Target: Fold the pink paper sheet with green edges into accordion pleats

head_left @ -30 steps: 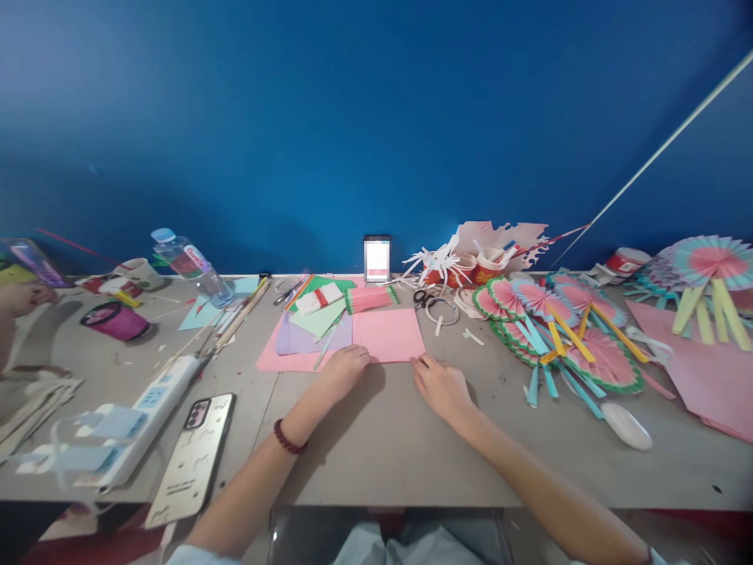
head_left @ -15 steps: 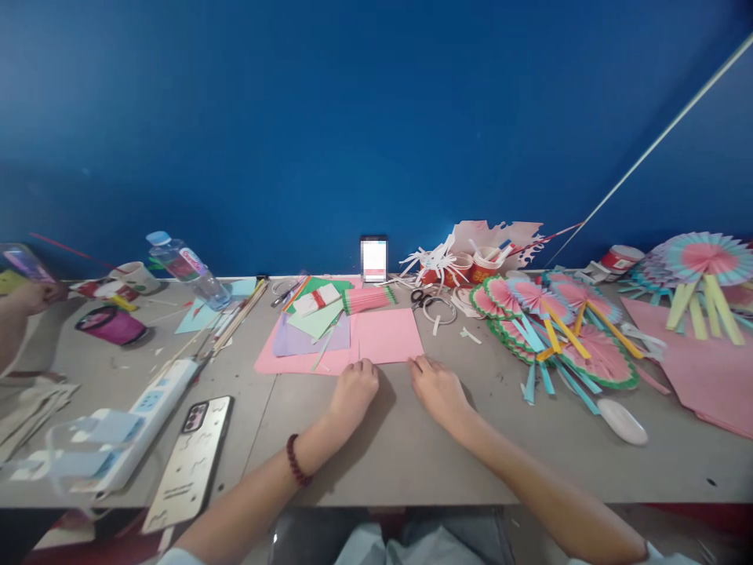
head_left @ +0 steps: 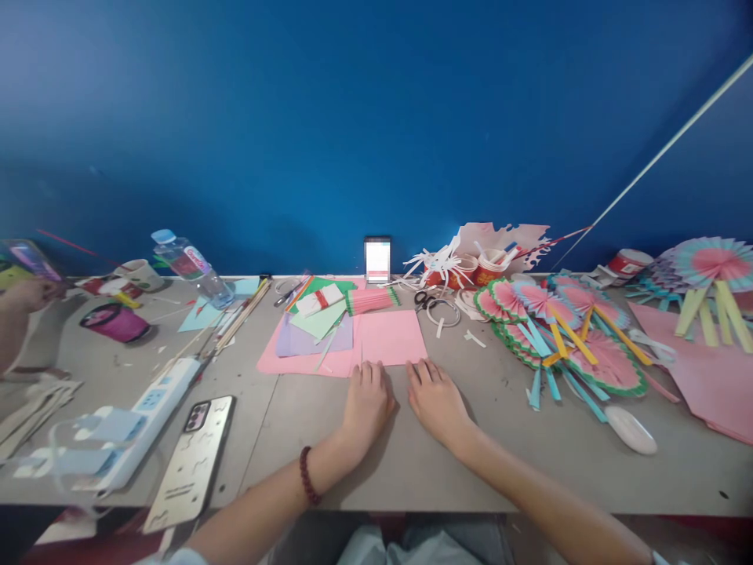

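Note:
My left hand (head_left: 368,404) lies palm down on the table, its fingers stretched out towards the near edge of a sheet of pink paper (head_left: 395,336). Beside it, my right hand (head_left: 436,402) also rests flat, fingertips by the sheet's near right corner. Neither hand appears to hold anything. Behind the sheet lies a pleated pink paper strip with green edges (head_left: 372,300). To the left, purple paper (head_left: 318,345), green paper (head_left: 321,320) and a white bundle with a red band (head_left: 321,300) are stacked on more pink paper.
On the left are a power strip (head_left: 151,412), a phone (head_left: 194,455), a tilted water bottle (head_left: 197,271) and wooden sticks (head_left: 242,314). Scissors (head_left: 424,301), pleated paper fans (head_left: 605,353) and a white oval object (head_left: 631,430) lie right. Another person's hand (head_left: 29,297) shows far left.
My left hand has gone from curled fingers at the paper's edge to lying flatter with fingers extended. My right hand stays nearly in place. The view has shifted slightly.

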The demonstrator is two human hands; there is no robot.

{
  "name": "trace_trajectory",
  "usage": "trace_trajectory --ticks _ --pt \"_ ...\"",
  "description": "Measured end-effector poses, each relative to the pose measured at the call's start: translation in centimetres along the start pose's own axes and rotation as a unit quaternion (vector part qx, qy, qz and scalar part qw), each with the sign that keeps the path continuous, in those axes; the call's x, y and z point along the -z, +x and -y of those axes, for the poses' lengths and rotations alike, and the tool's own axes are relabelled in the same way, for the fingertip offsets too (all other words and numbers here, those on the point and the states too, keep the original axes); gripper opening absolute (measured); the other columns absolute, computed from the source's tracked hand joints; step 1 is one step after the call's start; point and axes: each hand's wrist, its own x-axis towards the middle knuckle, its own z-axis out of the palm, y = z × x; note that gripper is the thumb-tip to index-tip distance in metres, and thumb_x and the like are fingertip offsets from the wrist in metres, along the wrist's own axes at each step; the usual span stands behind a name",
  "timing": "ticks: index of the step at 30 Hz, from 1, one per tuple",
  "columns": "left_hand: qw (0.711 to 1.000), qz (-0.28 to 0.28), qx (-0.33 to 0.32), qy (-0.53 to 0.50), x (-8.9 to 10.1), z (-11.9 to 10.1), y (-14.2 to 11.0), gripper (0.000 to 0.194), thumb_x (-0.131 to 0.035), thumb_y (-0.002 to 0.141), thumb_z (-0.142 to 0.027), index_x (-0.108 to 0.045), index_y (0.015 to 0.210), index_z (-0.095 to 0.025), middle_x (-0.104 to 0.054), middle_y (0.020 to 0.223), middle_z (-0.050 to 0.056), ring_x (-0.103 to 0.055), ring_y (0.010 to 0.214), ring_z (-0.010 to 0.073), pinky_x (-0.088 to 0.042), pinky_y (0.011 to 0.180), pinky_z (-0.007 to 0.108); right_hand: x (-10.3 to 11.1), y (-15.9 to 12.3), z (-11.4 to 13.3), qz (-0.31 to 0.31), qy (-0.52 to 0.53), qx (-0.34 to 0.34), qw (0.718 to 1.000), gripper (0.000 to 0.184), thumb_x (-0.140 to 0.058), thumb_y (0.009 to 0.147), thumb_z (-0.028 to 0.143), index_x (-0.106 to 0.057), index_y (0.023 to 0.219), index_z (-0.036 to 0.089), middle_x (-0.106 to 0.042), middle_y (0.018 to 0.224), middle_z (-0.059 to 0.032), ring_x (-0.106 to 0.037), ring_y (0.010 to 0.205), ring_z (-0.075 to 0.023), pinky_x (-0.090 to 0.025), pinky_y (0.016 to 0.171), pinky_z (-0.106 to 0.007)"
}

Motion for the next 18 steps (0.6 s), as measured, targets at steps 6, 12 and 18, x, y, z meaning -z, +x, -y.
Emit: trace_trajectory --ticks 6,12,18 --pt "0.999 0.034 -0.021 -0.034 0.41 0.32 0.19 0.022 -0.058 0.083 -0.016 -0.071 0.098 -0.009 -0.064 0.107 0.016 -0.057 0.100 0.0293 -0.047 0.094 0.045 0.08 0.02 0.01 0.000 -0.004 0.007 1.000 0.044 -0.053 0.092 0.021 -0.060 0.134 0.009 -0.067 0.127 -0.0211 -0.062 0.119 -0.0301 -0.051 0.099 -0.041" --pt "0.998 0.014 0.009 -0.057 0.64 -0.02 0.08 0.047 -0.056 0.086 -0.019 -0.059 0.131 -0.006 -0.064 0.104 0.016 -0.057 0.099 0.0292 -0.045 0.097 0.047 0.24 -0.10 0.09 -0.002 0.009 0.003 1.000 0.048 -0.052 0.093 0.025 -0.057 0.138 0.009 -0.065 0.128 -0.0236 -0.061 0.120 -0.0329 -0.050 0.099 -0.043" --pt "0.998 0.015 0.006 -0.064 0.34 0.05 0.14 0.045 -0.060 0.085 -0.021 -0.061 0.128 -0.008 -0.065 0.103 0.015 -0.058 0.097 0.0288 -0.046 0.095 0.048 0.58 0.06 -0.02 0.015 0.008 0.008 1.000 0.047 -0.051 0.094 0.027 -0.057 0.140 0.016 -0.066 0.123 -0.0210 -0.062 0.119 -0.0325 -0.051 0.096 -0.042"
